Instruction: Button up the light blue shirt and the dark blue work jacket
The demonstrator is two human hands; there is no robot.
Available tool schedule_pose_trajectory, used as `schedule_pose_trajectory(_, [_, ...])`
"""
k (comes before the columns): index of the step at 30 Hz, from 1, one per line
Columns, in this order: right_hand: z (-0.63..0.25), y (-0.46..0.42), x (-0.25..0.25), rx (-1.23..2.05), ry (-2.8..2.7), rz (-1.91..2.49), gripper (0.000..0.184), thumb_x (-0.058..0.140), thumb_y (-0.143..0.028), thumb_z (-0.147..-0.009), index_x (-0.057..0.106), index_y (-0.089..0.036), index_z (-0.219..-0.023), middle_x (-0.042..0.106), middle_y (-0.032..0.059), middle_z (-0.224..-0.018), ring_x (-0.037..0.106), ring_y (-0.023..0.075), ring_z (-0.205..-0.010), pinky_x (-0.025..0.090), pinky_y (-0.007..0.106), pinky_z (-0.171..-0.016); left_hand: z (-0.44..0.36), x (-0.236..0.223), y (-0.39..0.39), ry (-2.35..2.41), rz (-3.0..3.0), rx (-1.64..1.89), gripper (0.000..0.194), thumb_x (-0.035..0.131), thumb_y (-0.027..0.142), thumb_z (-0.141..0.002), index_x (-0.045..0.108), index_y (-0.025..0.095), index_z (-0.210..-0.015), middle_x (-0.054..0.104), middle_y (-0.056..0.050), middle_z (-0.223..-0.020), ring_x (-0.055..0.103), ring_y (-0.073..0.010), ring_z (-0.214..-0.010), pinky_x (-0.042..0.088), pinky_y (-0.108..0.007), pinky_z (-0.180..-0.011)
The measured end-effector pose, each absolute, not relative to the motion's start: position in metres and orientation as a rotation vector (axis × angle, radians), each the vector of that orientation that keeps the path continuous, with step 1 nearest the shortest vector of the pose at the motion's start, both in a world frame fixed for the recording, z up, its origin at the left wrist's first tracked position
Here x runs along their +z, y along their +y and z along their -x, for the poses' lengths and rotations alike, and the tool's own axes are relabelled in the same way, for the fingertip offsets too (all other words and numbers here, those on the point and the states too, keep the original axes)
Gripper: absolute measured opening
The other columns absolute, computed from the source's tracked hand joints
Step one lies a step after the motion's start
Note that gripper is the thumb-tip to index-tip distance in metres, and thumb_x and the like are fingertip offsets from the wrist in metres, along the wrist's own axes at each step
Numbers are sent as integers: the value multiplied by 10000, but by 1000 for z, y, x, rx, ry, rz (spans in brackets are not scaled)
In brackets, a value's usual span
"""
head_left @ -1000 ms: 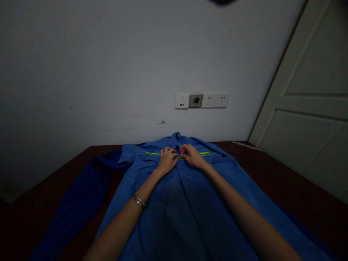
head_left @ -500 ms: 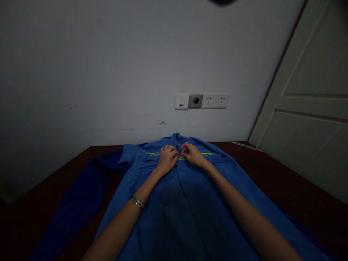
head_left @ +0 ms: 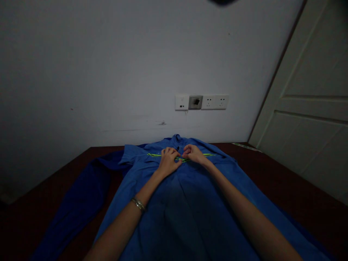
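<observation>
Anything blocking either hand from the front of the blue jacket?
Nothing visible does. The left hand and right hand are both at the front of the blue jacket, by the yellow-green stripe. The wall sockets sit beyond the collar, out of the way.

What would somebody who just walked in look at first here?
Probably the big blue garment, spread across the dark red surface, with a darker blue sleeve on the left. Next, the bright yellow-green stripe across its chest, where the left hand and right hand meet the cloth.
</observation>
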State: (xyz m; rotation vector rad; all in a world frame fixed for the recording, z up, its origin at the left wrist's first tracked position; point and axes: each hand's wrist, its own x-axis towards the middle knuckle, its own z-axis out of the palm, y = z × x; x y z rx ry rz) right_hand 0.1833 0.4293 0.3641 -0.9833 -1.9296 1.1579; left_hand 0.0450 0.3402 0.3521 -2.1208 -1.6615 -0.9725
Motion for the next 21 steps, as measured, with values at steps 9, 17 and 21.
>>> schedule_pose_trajectory(9, [-192, 423, 381, 799, -2164, 804, 258, 618, -58, -617, 526, -163, -834, 631, -16, -677, 589, 110, -628, 420, 210, -602, -54, 357, 344, -1819, 2126, -1071, 146, 578, 281, -778, 652, 203, -878, 623, -35, -922, 479, -196, -954, 337, -354, -804])
schedule_pose_trajectory(17, [-204, 413, 405, 389, -2388, 719, 161, 614, -140, -699, 589, -160, -857, 592, 33, -850, 541, 149, -801, 409, 264, -730, -49, 363, 346, -1835, 2163, -1254, 87, 623, 203, -728, 671, 172, -794, 647, -43, -831, 523, -193, -886, 387, -341, -788])
schedule_pose_trajectory(21, [-215, 404, 422, 48, -2480, 785, 74, 585, -124, -734, 624, -164, -783, 543, 100, -931, 492, 212, -934, 379, 311, -816, -47, 360, 348, -1812, 2173, -1236, 83, 630, 199, -720, 672, 171, -786, 648, -45, -822, 527, -192, -868, 391, -343, -790])
